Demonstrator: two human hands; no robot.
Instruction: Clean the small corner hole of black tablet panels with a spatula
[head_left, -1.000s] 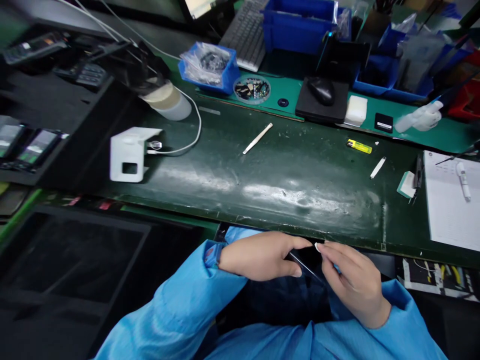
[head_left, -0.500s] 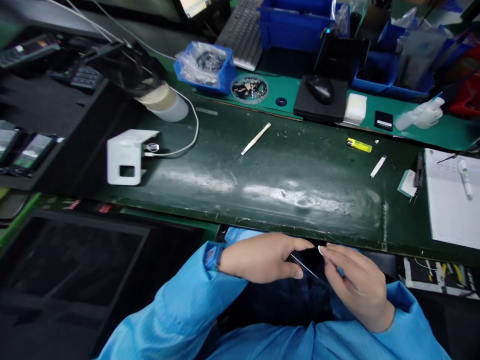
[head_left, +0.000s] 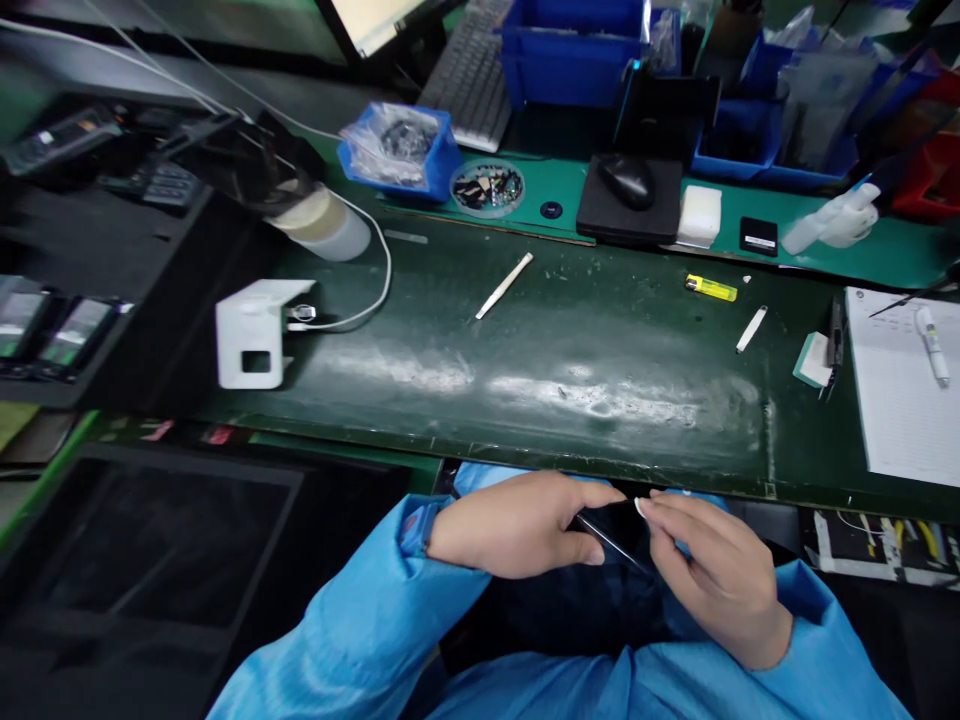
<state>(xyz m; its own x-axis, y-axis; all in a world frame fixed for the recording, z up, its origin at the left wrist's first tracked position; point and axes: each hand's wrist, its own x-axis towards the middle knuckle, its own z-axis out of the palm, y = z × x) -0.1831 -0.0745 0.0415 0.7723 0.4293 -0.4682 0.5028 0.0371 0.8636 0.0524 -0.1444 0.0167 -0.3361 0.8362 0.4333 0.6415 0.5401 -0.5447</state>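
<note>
Low in front of my body, below the bench's front edge, my left hand [head_left: 525, 525] grips a flat, black, glossy device [head_left: 624, 528] that looks like a smartphone. Its thin bright edge shows beside my left thumb. My right hand [head_left: 716, 570] has its fingers pinched at the far side of the device. A small white tip [head_left: 640, 507] pokes out from those fingertips; its kind is too small to make out. Part of the device is hidden behind both hands.
On the green bench [head_left: 525, 400] lie a white stick [head_left: 505, 286], a yellow lighter [head_left: 711, 288], a short white strip [head_left: 751, 329], tweezers [head_left: 835, 345] and a paper sheet [head_left: 907, 420]. A white stand [head_left: 251, 335] with a cable is at left. Blue bins [head_left: 574, 55] line the back.
The view has shifted slightly. Both hands keep nearly the same pose around the black device, with the white tip still at the right fingertips.
</note>
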